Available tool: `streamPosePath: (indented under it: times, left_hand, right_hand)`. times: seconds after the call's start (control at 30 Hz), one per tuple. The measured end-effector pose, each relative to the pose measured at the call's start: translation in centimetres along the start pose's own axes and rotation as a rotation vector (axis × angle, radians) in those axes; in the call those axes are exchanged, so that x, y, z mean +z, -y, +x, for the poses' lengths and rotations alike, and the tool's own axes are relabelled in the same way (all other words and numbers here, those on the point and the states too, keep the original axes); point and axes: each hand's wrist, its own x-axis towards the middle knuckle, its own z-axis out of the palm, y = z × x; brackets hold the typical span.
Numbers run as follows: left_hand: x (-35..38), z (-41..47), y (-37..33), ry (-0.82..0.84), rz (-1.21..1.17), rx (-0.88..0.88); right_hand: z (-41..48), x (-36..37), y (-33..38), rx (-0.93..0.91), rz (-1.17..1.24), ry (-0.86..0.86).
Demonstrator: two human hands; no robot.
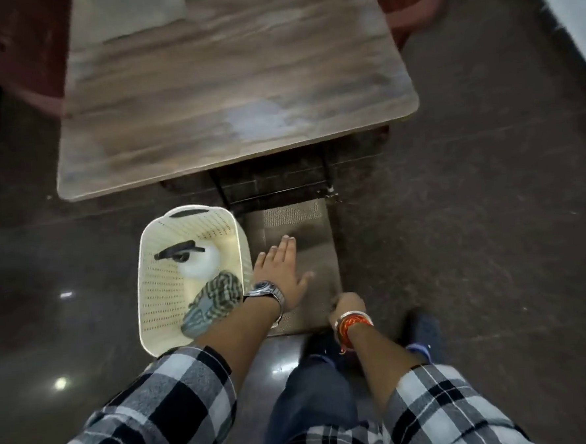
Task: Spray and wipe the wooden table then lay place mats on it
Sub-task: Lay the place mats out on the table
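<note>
Mats: grey-brown woven place mats (305, 221) lay on the dark floor just below the near edge of the wood-grain rectangular table (229, 98), beside the cream perforated plastic basket (159, 298). Left hand (282, 274) was flat on the mats, fingers spread, gripping nothing. Right hand (346, 306) was curled at the mats' near edge; couldn't tell if it pinched them. Basket held a white spray bottle with black trigger (198, 262) and a green checked cloth (214, 298). Tabletop had a pale wet-looking patch (257, 117).
</note>
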Motion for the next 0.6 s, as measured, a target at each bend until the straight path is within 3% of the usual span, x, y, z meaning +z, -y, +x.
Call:
streamPosePath:
  times: [0.1,0.2,0.3,0.43,0.6]
  left_hand:
    - [-0.8,-1.2,-1.3,-0.046,-0.097,-0.164]
    - [-3.4,-1.1,-3.4,-0.109,-0.321,-0.309]
    - [-6.6,-0.3,-5.6,-0.308,-0.662,-0.439]
    - [-9.8,0.9,-7.3,-0.549,-0.956,-0.706]
    - [-16.2,0.0,-10.3,-0.596,-1.145,-0.923]
  right_hand:
    - [-1.1,-4.0,0.9,-0.073,0.155,-0.059]
    - [-3.0,-10.0,2.0,-0.415,0.186,-0.133]
    - [-4.8,-18.0,2.8,-0.728,0.172,-0.100]
    - [-6.3,-27.5,4.0,-0.923,0.174,0.016]
    - [-6.7,-35.0,7.7,-1.052,0.166,0.078]
